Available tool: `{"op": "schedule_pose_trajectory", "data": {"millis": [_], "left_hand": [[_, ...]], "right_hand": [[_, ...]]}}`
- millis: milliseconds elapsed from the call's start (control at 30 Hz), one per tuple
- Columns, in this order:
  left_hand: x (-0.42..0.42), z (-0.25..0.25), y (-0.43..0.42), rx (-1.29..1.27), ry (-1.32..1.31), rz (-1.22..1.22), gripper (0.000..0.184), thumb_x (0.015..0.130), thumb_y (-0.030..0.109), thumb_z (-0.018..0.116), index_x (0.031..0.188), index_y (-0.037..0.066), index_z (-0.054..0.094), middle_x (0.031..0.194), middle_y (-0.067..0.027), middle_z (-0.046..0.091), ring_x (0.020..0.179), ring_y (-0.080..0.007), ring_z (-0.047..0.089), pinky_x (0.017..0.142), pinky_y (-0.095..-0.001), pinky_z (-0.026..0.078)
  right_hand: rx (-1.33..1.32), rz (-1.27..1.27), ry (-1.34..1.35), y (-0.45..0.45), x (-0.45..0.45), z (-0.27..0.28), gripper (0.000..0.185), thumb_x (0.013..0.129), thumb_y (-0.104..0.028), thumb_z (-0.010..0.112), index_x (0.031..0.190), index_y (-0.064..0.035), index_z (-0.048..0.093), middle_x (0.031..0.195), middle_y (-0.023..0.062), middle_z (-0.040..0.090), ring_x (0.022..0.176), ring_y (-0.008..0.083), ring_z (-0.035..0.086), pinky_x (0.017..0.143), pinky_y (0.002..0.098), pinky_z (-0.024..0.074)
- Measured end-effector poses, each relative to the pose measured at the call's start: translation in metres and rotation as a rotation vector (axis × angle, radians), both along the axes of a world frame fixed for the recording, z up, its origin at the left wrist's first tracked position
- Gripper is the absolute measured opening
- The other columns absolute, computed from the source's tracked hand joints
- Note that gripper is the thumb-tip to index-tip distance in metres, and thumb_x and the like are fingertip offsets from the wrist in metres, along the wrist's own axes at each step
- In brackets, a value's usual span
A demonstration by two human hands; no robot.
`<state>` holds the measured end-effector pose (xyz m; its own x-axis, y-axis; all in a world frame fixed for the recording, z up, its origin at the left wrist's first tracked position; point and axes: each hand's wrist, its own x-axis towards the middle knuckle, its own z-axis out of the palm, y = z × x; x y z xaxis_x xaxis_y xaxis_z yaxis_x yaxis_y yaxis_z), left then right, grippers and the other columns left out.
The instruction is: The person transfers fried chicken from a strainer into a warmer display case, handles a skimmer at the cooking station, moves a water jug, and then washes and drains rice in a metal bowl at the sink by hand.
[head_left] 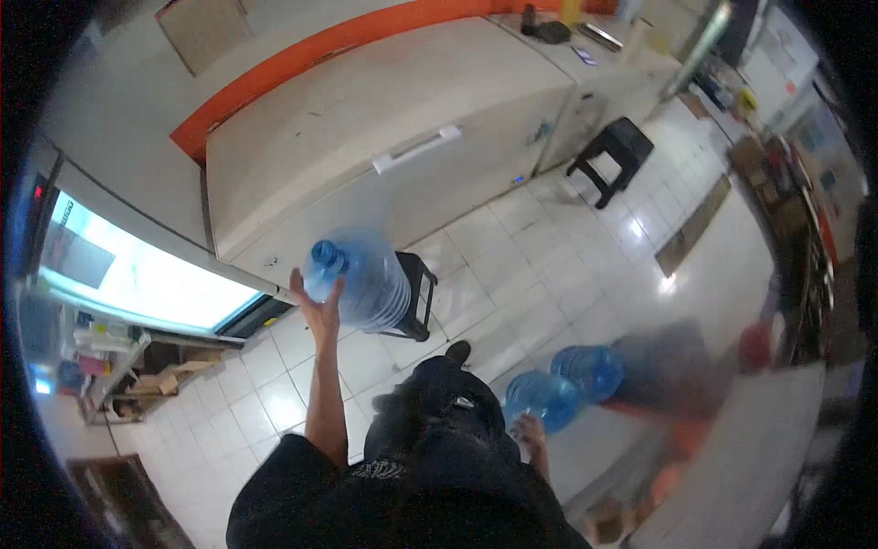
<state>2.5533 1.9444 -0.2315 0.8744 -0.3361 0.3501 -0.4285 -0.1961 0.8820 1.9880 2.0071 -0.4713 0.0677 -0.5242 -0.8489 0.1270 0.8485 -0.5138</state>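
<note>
A large clear-blue water jug stands on a black stool, its blue neck towards me. My left hand is at that neck, thumb and fingers spread apart around its near side; whether they touch it I cannot tell. Low on my right, my right hand has its fingers curled at the near end of a second blue water jug. The grip there is small and partly blurred. Just beyond that jug, another blue jug sits close against it.
A long white chest freezer runs along the orange-trimmed wall. A lit glass-front cooler is at left, above a low shelf. Another black stool stands on the tiled floor. A pale tabletop is at lower right.
</note>
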Motion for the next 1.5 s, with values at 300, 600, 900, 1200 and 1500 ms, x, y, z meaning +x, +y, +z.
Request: {"op": "schedule_pose_trajectory", "data": {"millis": [300,600,900,1200,1500], "left_hand": [[0.017,-0.001,-0.126,0.103,0.222,0.248,0.030,0.074,0.016,0.086,0.093,0.004,0.066,0.087,-0.0052,0.069,0.081,-0.0155,0.064,0.076,-0.0318,0.052],[-0.114,0.195,-0.114,-0.510,0.261,0.404,0.018,0.083,0.009,0.071,0.095,0.001,0.060,0.091,-0.0143,0.071,0.094,-0.0240,0.066,0.094,-0.0392,0.047],[-0.161,0.205,-0.137,-1.083,0.242,0.362,0.029,0.097,0.032,0.050,0.096,0.004,0.059,0.089,-0.0136,0.064,0.104,-0.0308,0.059,0.109,-0.0493,0.037],[-0.117,0.173,-0.194,-1.288,0.190,0.246,0.035,0.097,0.038,0.052,0.100,0.005,0.061,0.088,-0.0118,0.065,0.105,-0.0339,0.061,0.099,-0.0497,0.044],[0.040,0.140,-0.261,-1.288,0.445,0.344,0.028,0.089,0.028,0.066,0.103,0.007,0.055,0.095,-0.0126,0.067,0.111,-0.0326,0.061,0.101,-0.0512,0.047]], "right_hand": [[-0.238,0.752,0.407,-0.234,-0.021,0.023,0.029,0.099,-0.016,0.050,0.124,-0.0043,0.058,0.115,0.0145,0.062,0.099,0.0262,0.062,0.086,0.0350,0.0494],[-0.392,0.581,-0.267,-0.477,0.100,0.069,0.074,0.096,-0.063,0.039,0.145,-0.0070,0.042,0.145,0.0172,0.046,0.137,0.0297,0.038,0.115,0.0440,0.0246],[-0.395,0.537,-0.686,-0.633,0.203,0.214,0.097,0.089,-0.079,0.032,0.153,-0.0062,0.023,0.159,0.0120,0.025,0.144,0.0298,0.026,0.118,0.0456,0.0178],[-0.650,0.485,-0.688,-0.650,0.272,0.290,0.076,0.096,-0.062,0.038,0.155,-0.0178,0.018,0.160,0.0067,0.022,0.145,0.0294,0.024,0.117,0.0512,0.0184],[-0.677,0.442,-0.514,-0.755,0.425,0.264,0.075,0.097,-0.060,0.036,0.156,-0.0186,0.016,0.162,0.0027,0.017,0.148,0.0279,0.017,0.119,0.0508,0.0096]]}}
